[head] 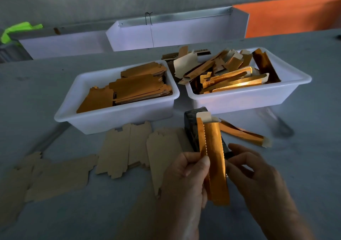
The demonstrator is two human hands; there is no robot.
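A long gold foil carton point(214, 158), folded into a narrow sleeve with a pale flap at its top, stands upright in front of me. My left hand point(184, 177) grips its left side, thumb on the front. My right hand point(258, 173) is at its right edge, fingers curled toward the carton; whether they touch it is unclear. A dark block point(191, 127) sits behind the carton, partly hidden by it.
Two white bins stand on the grey table: the left bin point(110, 118) holds stacked flat gold blanks, the right bin point(249, 99) holds several folded gold cartons. Flat blanks point(118, 151) lie brown side up at the left. Another folded carton point(243, 132) lies to the right.
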